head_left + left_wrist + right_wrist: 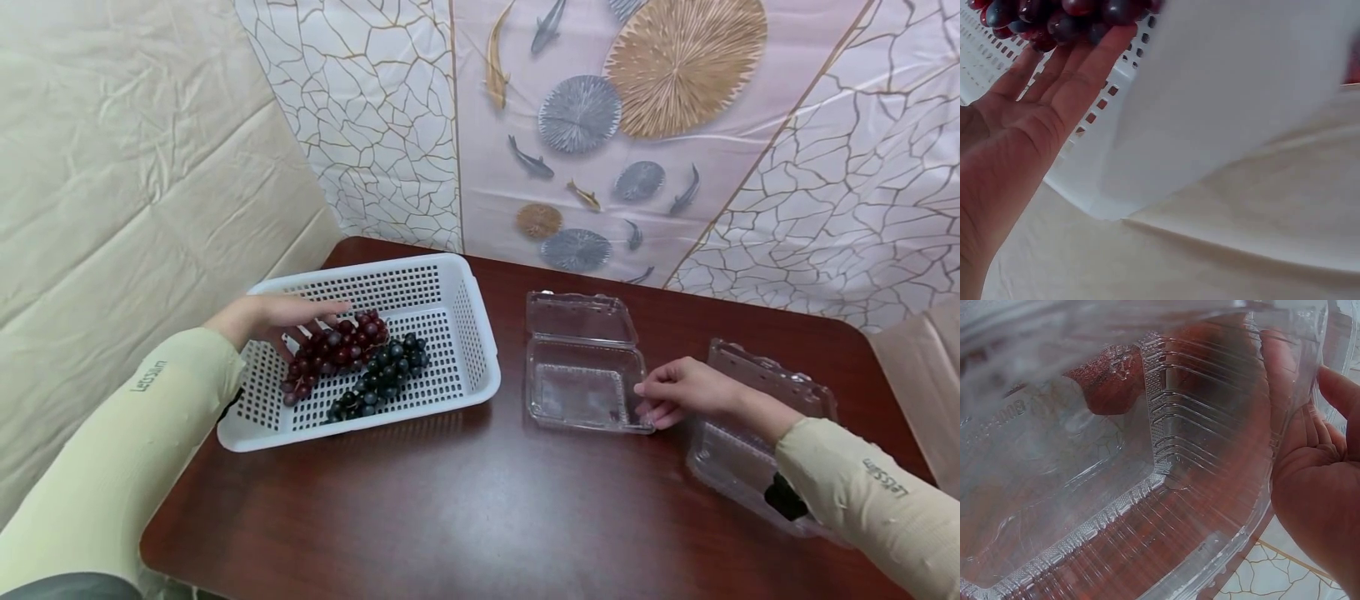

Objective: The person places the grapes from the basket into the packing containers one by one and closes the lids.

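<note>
In the head view, a bunch of red grapes (341, 346) and a bunch of dark grapes (382, 375) lie in a white perforated basket (480, 367). My left hand (296, 315) is inside the basket at the red bunch. Its fingers extend, and the fingertips touch the red grapes (1072, 19) in the left wrist view. An open clear plastic clamshell container (577, 392) stands right of the basket, its lid folded back. My right hand (678, 392) pinches the container's right side near the front corner; plastic partly covers these fingers in the right wrist view.
A second clear clamshell container (727, 458) stands on the right, partly hidden under the right forearm. Everything rests on a dark reddish-brown table (480, 508). Patterned cloth (390, 125) hangs behind the table, and plain beige cloth (150, 167) covers the left side.
</note>
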### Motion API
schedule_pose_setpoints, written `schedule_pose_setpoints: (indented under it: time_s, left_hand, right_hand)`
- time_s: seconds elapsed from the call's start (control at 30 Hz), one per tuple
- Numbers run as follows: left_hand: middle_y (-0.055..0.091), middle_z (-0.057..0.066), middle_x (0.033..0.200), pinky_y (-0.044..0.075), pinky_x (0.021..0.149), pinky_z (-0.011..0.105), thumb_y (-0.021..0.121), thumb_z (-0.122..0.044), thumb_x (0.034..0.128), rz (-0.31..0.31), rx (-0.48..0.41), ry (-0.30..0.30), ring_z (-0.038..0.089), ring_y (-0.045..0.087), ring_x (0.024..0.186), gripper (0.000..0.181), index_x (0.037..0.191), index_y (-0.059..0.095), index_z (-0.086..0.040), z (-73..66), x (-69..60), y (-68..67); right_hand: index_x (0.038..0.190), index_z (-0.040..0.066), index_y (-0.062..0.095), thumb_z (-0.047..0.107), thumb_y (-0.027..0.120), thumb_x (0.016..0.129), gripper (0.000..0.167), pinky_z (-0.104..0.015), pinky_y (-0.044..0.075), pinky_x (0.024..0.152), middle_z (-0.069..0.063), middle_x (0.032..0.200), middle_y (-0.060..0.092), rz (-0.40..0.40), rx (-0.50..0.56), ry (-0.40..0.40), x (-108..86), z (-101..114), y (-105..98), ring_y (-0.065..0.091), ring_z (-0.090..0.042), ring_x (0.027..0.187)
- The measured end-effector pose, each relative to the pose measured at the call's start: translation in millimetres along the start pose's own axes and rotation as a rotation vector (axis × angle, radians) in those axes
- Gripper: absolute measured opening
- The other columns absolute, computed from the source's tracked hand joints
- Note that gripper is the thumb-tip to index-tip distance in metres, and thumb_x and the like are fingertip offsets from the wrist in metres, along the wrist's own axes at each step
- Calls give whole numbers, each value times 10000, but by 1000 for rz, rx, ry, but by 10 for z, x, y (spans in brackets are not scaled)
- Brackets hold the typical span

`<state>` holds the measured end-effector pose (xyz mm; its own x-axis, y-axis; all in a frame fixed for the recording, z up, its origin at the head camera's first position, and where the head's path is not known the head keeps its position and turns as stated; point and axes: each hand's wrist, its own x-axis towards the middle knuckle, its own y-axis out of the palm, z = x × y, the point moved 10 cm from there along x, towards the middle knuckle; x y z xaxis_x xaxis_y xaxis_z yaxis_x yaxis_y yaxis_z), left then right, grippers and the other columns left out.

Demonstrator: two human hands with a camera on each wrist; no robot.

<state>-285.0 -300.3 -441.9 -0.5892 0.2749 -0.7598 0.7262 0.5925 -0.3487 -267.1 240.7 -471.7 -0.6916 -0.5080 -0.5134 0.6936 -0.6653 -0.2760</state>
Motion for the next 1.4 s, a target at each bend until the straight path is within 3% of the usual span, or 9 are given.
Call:
schedule_pose_setpoints:
  time_s: [0.13,0.27,0.53,0.7,0.97,1.27,1.4]
  left_hand:
    - [165,374,1689,549,1030,613,462,-579,1094,-12,-10,5,584,262,1528,902,1681,148,30,24,19,4]
    - [198,344,1689,589,984,565,604,-504,1061,-29,11,6,548,290,1529,882,1650,219,28,52,45,11]
    - [254,354,1646,599,956,562,724,-463,994,-53,56,-26,535,297,1520,869,1563,299,39,60,102,21]
    - [306,357,1608,603,940,559,754,-463,971,-62,109,-40,526,355,1485,809,1479,361,30,40,132,32]
    - [200,360,1663,605,936,562,801,-497,927,-102,185,-69,516,348,1494,1101,1634,180,76,-38,146,102]
    - [316,369,1617,604,932,562,776,-431,919,-179,303,-107,510,464,1418,1035,1638,232,79,-67,236,109]
    - [320,380,1614,582,967,594,742,-405,941,-204,304,-118,526,469,1414,1014,1644,204,90,-43,274,109]
  right_hand:
    - [1184,-191,653,121,588,1112,326,-375,662,750,-303,1090,762,0,8,0,2,-22,-7,774,-146,792]
    - [1187,-189,651,123,587,1113,327,-372,662,751,-304,1095,761,5,13,0,4,-35,-12,774,-146,796]
    - [1157,-166,670,129,589,1114,309,-372,662,751,-290,1092,767,11,2,2,9,-53,-26,770,-139,790]
    - [1145,-158,674,137,587,1116,308,-369,662,753,-279,1092,770,16,-3,1,9,-48,-27,769,-139,791]
    - [1132,-157,677,143,598,1112,311,-371,661,760,-273,1089,772,29,-11,-8,-3,-23,-21,772,-141,800]
    - [1131,-170,673,141,599,1111,320,-372,661,765,-279,1085,771,36,-23,-15,-8,0,-22,775,-142,808]
    - [1128,-171,670,141,602,1110,320,-365,661,759,-278,1082,771,39,-25,-19,3,-3,-22,777,-145,807]
